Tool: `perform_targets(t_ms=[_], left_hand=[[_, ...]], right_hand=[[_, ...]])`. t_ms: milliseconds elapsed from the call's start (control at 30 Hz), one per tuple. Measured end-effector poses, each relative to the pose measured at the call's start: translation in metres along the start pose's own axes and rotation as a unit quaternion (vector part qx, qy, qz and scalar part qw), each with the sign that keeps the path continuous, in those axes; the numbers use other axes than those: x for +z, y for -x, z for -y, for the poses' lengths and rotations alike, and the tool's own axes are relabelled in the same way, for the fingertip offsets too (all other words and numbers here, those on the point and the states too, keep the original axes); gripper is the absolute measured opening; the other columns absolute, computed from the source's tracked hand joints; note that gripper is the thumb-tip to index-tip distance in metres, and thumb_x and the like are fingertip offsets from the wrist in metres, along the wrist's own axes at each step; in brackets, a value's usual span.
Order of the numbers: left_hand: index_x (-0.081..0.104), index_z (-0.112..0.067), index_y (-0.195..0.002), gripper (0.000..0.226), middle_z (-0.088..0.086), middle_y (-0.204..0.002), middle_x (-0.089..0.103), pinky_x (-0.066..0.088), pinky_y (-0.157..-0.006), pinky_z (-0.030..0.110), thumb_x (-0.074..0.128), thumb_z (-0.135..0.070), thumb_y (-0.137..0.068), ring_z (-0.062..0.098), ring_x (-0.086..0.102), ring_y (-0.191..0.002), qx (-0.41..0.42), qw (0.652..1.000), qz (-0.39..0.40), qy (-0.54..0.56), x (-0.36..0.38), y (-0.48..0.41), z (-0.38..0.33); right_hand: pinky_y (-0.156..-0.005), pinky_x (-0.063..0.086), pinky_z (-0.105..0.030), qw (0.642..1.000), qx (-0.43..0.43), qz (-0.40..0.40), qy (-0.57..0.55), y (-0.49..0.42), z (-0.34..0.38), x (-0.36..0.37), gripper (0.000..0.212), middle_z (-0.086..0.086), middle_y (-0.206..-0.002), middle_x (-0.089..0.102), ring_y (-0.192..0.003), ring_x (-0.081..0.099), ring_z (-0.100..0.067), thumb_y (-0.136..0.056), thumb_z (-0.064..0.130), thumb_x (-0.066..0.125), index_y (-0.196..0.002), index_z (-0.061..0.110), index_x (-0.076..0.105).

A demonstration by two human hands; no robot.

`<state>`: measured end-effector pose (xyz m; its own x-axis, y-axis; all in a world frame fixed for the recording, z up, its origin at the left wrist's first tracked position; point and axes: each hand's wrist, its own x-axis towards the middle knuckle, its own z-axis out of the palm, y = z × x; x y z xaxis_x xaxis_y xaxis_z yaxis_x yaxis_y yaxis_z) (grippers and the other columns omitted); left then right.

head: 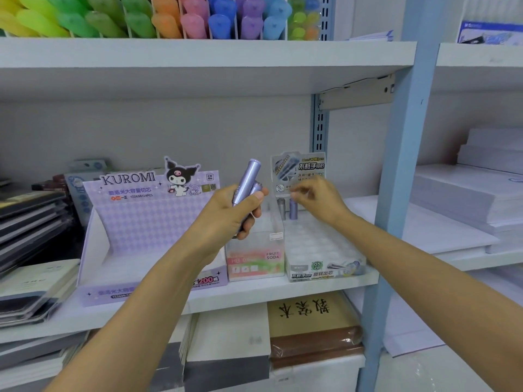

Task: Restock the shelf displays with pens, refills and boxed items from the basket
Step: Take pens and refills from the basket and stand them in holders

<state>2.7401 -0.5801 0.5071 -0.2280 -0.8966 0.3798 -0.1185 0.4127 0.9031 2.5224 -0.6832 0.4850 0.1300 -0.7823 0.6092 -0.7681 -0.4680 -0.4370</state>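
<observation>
Watching a white stationery shelf [254, 292], both hands raised over it.
Kuromi box [147, 222] at left; left hand [226, 210] fingers grip two purple tubes [247, 179] above the shelf, long axis tilted up-right; right hand [319, 199] fingers blur, so I cannot tell their hold; white tray [319, 244] holds a grey tube [281, 206] and lilac tube [293, 207] upright.

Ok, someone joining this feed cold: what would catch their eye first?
The left hand at centre, gripping purple lead-refill tubes, with the right hand beside it above the white slotted display tray, where two tubes stand at the back. Next, the purple Kuromi display box to the left and the rainbow row of pens on the shelf above.
</observation>
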Motion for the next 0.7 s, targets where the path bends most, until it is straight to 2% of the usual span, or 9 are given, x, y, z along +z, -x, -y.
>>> perform_targets(t_ms=[33, 100, 167, 233, 300, 367, 500, 600, 700], left_hand=[[0.064, -0.015, -0.111, 0.018, -0.009, -0.062, 0.056, 0.040, -0.045, 0.020, 0.053, -0.023, -0.099, 0.009, 0.045, -0.051, 0.002, 1.000, 0.001, -0.007, 0.001, 0.000, -0.001], [0.063, -0.016, -0.110, 0.017, -0.010, -0.061, 0.056, 0.040, -0.046, 0.019, 0.053, -0.024, -0.099, 0.008, 0.045, -0.051, 0.008, 1.000, 0.003, -0.025, 0.003, 0.001, -0.002], [0.063, -0.015, -0.110, 0.017, -0.012, -0.060, 0.057, 0.039, -0.046, 0.018, 0.054, -0.024, -0.099, 0.007, 0.044, -0.050, 0.015, 0.999, 0.007, -0.042, 0.006, 0.002, -0.004], [0.062, -0.012, -0.106, 0.016, -0.011, -0.059, 0.056, 0.038, -0.046, 0.018, 0.054, -0.024, -0.099, 0.008, 0.043, -0.050, 0.017, 0.998, 0.011, -0.063, 0.009, 0.003, -0.007], [0.061, -0.010, -0.098, 0.016, -0.009, -0.057, 0.052, 0.037, -0.045, 0.018, 0.056, -0.025, -0.097, 0.008, 0.041, -0.050, 0.010, 0.997, 0.014, -0.078, 0.011, 0.004, -0.010], [0.062, -0.012, -0.099, 0.012, -0.006, -0.059, 0.045, 0.036, -0.045, 0.017, 0.059, -0.023, -0.096, 0.007, 0.039, -0.049, -0.011, 0.998, 0.016, -0.063, 0.010, 0.006, -0.013], [0.064, -0.011, -0.102, 0.014, -0.004, -0.067, 0.047, 0.034, -0.042, 0.016, 0.066, -0.020, -0.091, 0.006, 0.040, -0.048, -0.078, 0.992, -0.025, 0.094, 0.008, 0.009, -0.016], [0.068, -0.011, -0.098, 0.015, 0.000, -0.071, 0.051, 0.033, -0.039, 0.016, 0.069, -0.021, -0.087, 0.006, 0.041, -0.050, -0.060, 0.985, -0.076, 0.144, 0.011, 0.011, -0.014], [0.068, -0.013, -0.089, 0.016, -0.003, -0.059, 0.050, 0.030, -0.040, 0.017, 0.071, -0.028, -0.085, 0.008, 0.038, -0.049, -0.030, 0.985, -0.118, 0.126, 0.017, 0.010, -0.012]], right_hand=[[-0.071, 0.047, -0.025, 0.997, 0.005, -0.020, -0.075, 0.001, 0.008, -0.006, 0.019, 0.003, -0.093, 0.060, -0.080, 0.054, -0.012, -0.093, 0.019, 0.062, -0.109, 0.012, 0.069], [-0.066, 0.050, -0.022, 0.961, 0.001, -0.021, -0.276, 0.006, 0.029, -0.020, 0.020, 0.001, -0.096, 0.066, -0.077, 0.058, -0.009, -0.097, 0.021, 0.058, -0.113, 0.014, 0.066], [-0.068, 0.052, -0.025, 0.920, -0.052, 0.030, -0.386, 0.009, 0.048, -0.036, 0.025, -0.003, -0.109, 0.069, -0.079, 0.061, -0.011, -0.099, 0.028, 0.054, -0.121, 0.021, 0.064], [-0.070, 0.053, -0.026, 0.910, -0.109, 0.105, -0.386, 0.013, 0.065, -0.047, 0.027, 0.001, -0.113, 0.069, -0.082, 0.063, -0.013, -0.097, 0.031, 0.056, -0.123, 0.031, 0.063], [-0.066, 0.052, -0.024, 0.914, -0.139, 0.150, -0.350, 0.016, 0.075, -0.052, 0.024, 0.002, -0.099, 0.071, -0.076, 0.062, -0.012, -0.093, 0.024, 0.063, -0.117, 0.028, 0.067], [-0.065, 0.051, -0.023, 0.914, -0.134, 0.133, -0.359, 0.020, 0.078, -0.054, 0.017, 0.000, -0.087, 0.069, -0.069, 0.060, -0.012, -0.090, 0.015, 0.067, -0.107, 0.018, 0.070], [-0.073, 0.056, -0.025, 0.894, -0.069, 0.065, -0.437, 0.032, 0.069, -0.057, 0.012, -0.013, -0.091, 0.068, -0.072, 0.067, -0.016, -0.086, 0.003, 0.068, -0.098, 0.006, 0.065], [-0.074, 0.059, -0.028, 0.889, -0.044, 0.099, -0.444, 0.042, 0.067, -0.051, 0.014, -0.008, -0.085, 0.072, -0.073, 0.070, -0.019, -0.081, -0.001, 0.071, -0.089, 0.006, 0.062], [-0.070, 0.057, -0.025, 0.889, -0.054, 0.140, -0.432, 0.051, 0.068, -0.045, 0.014, -0.002, -0.081, 0.072, -0.076, 0.070, -0.016, -0.079, 0.007, 0.074, -0.084, 0.012, 0.062]])
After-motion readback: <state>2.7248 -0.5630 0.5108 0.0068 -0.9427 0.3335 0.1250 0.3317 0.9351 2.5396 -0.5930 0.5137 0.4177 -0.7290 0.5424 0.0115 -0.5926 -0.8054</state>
